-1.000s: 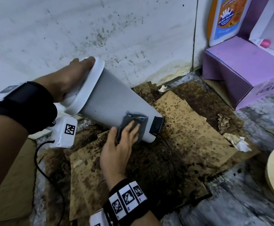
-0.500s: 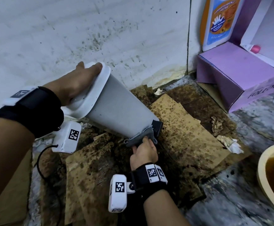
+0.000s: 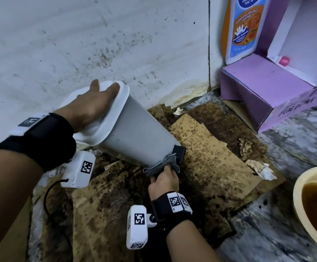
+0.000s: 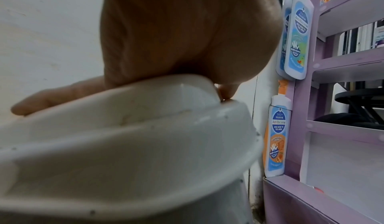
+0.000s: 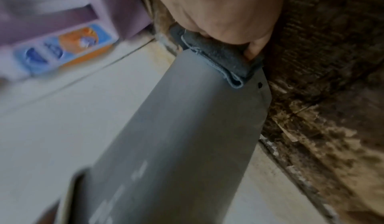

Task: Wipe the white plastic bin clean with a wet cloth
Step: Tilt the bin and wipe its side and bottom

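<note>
The white plastic bin (image 3: 135, 133) is tilted, lid end up-left, base down-right, with a black pedal (image 3: 179, 154) at the base. My left hand (image 3: 95, 103) lies over the lid with its fingers stretched out. In the left wrist view the palm (image 4: 176, 38) presses on the lid (image 4: 124, 145) and the thumb touches the rim. My right hand (image 3: 163, 178) grips a folded grey cloth (image 3: 161, 165) and holds it against the bin's lower base edge. The right wrist view shows the cloth (image 5: 218, 55) bunched under the fingers (image 5: 255, 50) on the bin wall (image 5: 176, 129).
Stained cardboard sheets (image 3: 210, 163) cover the floor under the bin. A spotted white wall (image 3: 78, 44) stands close behind. A purple cardboard display box (image 3: 263, 87) is at the right, crumpled tissue (image 3: 261, 169) lies beside the cardboard, and a cream bowl of brown liquid (image 3: 314, 205) sits at far right.
My right hand slid the cloth from the bin's side down to its base edge and turned to grip it from below. The left hand's fingers stretched out further across the lid.
</note>
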